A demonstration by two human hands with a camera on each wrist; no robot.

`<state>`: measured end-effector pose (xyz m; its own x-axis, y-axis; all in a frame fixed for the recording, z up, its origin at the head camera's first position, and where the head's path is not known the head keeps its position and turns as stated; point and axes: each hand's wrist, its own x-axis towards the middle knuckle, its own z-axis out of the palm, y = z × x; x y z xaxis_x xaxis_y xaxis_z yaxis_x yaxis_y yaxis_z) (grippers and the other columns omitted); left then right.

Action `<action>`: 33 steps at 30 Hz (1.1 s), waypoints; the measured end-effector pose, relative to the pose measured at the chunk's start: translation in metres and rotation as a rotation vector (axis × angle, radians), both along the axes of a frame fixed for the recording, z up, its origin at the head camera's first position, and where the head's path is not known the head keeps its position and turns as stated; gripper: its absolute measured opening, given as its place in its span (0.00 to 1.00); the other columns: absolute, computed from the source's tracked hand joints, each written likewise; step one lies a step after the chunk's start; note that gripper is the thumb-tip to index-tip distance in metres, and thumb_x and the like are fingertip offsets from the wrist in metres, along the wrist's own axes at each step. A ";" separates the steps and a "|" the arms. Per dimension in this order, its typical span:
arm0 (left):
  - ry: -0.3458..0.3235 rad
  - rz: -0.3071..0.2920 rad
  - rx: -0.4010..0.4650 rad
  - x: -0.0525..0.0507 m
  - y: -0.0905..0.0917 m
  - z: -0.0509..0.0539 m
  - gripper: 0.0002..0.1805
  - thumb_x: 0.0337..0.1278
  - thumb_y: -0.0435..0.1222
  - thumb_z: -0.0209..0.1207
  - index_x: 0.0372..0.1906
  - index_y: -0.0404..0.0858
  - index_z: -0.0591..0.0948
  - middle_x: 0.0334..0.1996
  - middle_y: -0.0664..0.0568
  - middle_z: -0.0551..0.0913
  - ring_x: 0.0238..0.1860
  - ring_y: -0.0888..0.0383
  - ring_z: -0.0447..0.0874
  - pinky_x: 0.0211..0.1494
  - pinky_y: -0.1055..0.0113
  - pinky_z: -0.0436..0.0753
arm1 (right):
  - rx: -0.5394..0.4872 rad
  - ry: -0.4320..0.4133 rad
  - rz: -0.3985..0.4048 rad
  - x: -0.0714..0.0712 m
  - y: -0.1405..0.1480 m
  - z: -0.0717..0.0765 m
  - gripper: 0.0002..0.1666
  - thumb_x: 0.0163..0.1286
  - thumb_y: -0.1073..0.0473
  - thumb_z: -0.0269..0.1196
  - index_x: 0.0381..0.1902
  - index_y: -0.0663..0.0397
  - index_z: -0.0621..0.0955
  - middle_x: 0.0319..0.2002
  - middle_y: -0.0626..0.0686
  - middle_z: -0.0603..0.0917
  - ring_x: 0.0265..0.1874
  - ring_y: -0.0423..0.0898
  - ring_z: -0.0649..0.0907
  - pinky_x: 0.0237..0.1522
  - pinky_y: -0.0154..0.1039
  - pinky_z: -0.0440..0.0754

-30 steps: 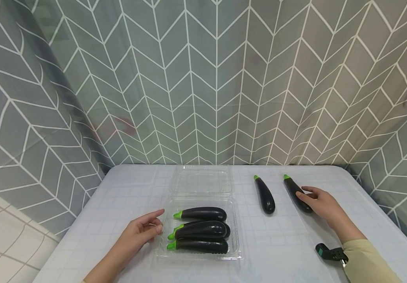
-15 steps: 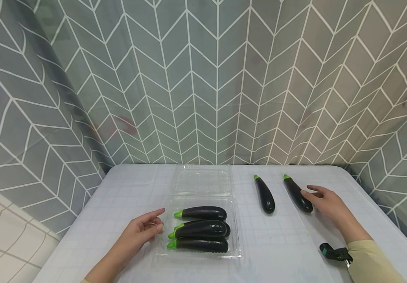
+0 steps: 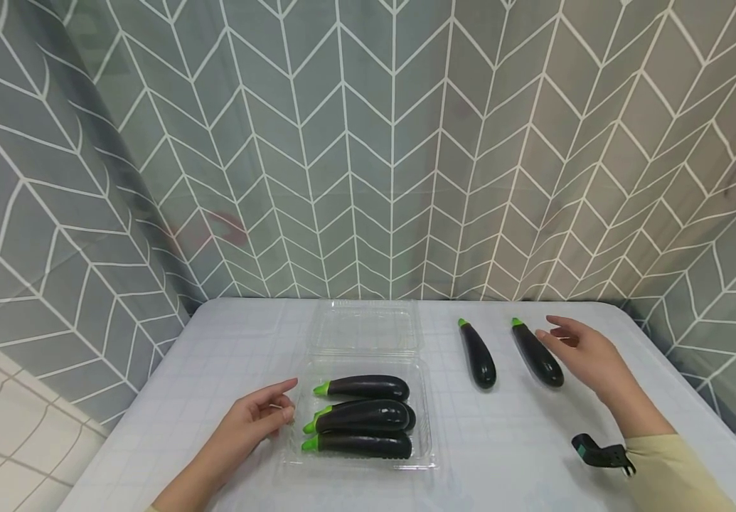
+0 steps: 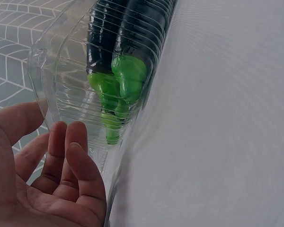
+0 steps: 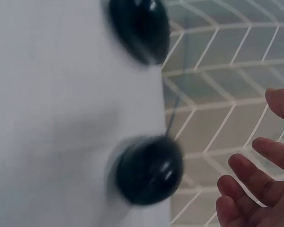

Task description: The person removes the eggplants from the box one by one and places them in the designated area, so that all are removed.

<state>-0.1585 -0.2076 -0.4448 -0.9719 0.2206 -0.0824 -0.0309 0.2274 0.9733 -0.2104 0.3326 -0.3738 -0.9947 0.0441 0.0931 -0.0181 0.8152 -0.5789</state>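
In the head view, my left hand (image 3: 254, 421) is at the left side of a clear plastic clamshell box (image 3: 428, 419), fingers loosely bent. In the left wrist view, its fingertips (image 4: 76, 130) lie against the box's rim without visibly gripping it. Several dark eggplants (image 3: 368, 415) with green stems lie crosswise in the box. My right hand (image 3: 585, 355) hovers with relaxed fingers just right of an eggplant (image 3: 537, 355) on the table, holding nothing. Another eggplant (image 3: 478, 357) lies to its left. The right wrist view shows two blurred eggplant ends, apart from the fingers (image 5: 251, 175).
The box's open lid (image 3: 365, 327) lies flat behind it on the white-covered table (image 3: 233, 355). A patterned curtain (image 3: 368, 156) hangs along the table's back and sides. A black device (image 3: 601, 453) is attached at the right sleeve.
My right hand has come away from the right eggplant, shifting slightly right and then farther back. That eggplant stays on the table. My left hand and the box have hardly moved.
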 end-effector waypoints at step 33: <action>-0.016 -0.005 0.001 0.000 -0.001 -0.001 0.31 0.64 0.39 0.64 0.70 0.37 0.71 0.47 0.39 0.79 0.41 0.51 0.81 0.40 0.64 0.81 | -0.054 0.155 0.515 0.006 -0.152 0.016 0.30 0.70 0.43 0.63 0.63 0.54 0.78 0.57 0.52 0.80 0.51 0.52 0.82 0.52 0.52 0.79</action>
